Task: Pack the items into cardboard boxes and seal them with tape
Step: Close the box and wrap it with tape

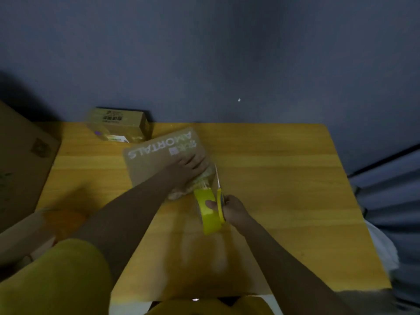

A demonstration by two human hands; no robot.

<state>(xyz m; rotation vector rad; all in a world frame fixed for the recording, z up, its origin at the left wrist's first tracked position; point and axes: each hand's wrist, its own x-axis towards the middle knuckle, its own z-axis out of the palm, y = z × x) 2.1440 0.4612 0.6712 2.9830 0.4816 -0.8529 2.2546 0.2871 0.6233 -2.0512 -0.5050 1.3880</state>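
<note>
Tape roll (210, 211) in right hand (234, 209), left hand (189, 165) pressing box (159, 158).

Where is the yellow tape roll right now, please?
In the head view, the yellow tape roll is gripped in the right hand, just off the near right corner of the printed cardboard box.

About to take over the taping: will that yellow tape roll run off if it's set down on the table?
Likely, on edge: the tape roll is round and the wooden table looks smooth. Laid flat it should stay. The right hand grips it one-handed, so probably light.
</note>
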